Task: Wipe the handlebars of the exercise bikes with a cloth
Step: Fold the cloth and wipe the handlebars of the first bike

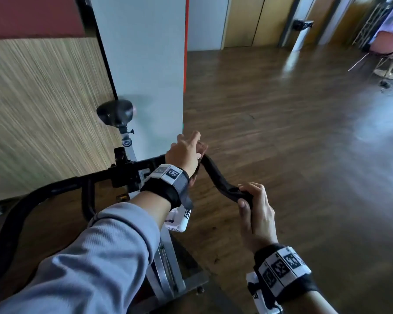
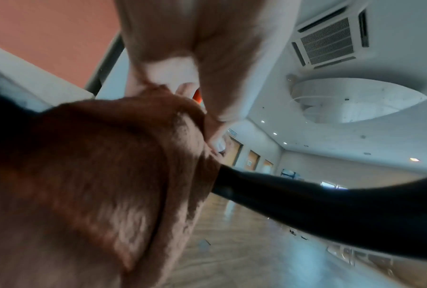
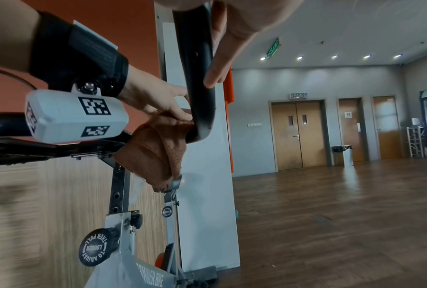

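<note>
A black handlebar (image 1: 216, 175) of an exercise bike runs from the centre clamp out to a curved right end. My left hand (image 1: 186, 151) grips a brown cloth (image 1: 202, 148) wrapped round the bar at its bend, index finger partly raised. In the left wrist view the cloth (image 2: 96, 175) fills the lower left, with the handlebar (image 2: 330, 210) coming out of it. My right hand (image 1: 247, 197) grips the bar's near end. The right wrist view shows the cloth (image 3: 155, 148) hanging under the left hand (image 3: 158, 97) at the handlebar (image 3: 197, 78).
The bike's black seat (image 1: 115, 112) stands beyond the bars, close to a white pillar (image 1: 145, 64) and a wood-panelled wall (image 1: 43, 109). The left bar (image 1: 21, 211) curves toward me. An adjustment knob (image 3: 96, 247) sits on the frame. Wooden floor (image 1: 281, 132) spreads right; a chair (image 1: 388, 46) stands far off.
</note>
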